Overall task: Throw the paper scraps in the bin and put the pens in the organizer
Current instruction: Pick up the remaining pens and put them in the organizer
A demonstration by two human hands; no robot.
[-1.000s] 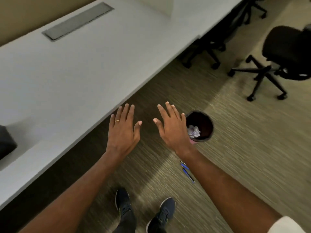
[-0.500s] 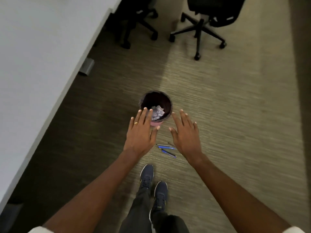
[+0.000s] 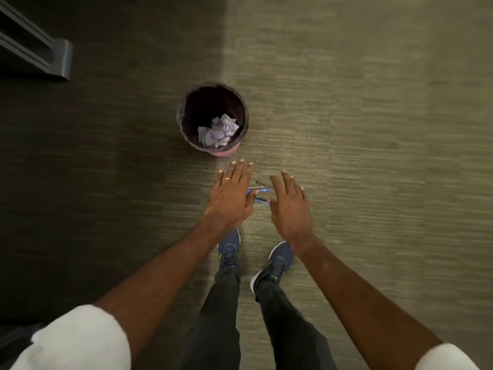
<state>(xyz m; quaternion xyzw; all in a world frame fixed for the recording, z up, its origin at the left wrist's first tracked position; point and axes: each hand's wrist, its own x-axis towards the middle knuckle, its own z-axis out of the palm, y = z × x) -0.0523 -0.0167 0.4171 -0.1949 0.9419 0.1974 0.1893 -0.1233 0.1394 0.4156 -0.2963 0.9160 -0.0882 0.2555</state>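
Closer now, hands (image 3: 257, 200) hide pens (image 3: 260, 194) near bin (image 3: 241, 101).

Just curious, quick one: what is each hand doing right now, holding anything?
Left hand: open, fingers spread, holding nothing, above the pens on the carpet.
Right hand: open, fingers spread, holding nothing.

A round dark bin (image 3: 213, 117) with a pink base stands upright on the carpet holding crumpled pale paper scraps (image 3: 218, 132), and blue pens (image 3: 260, 192) lie close together on the carpet near it.
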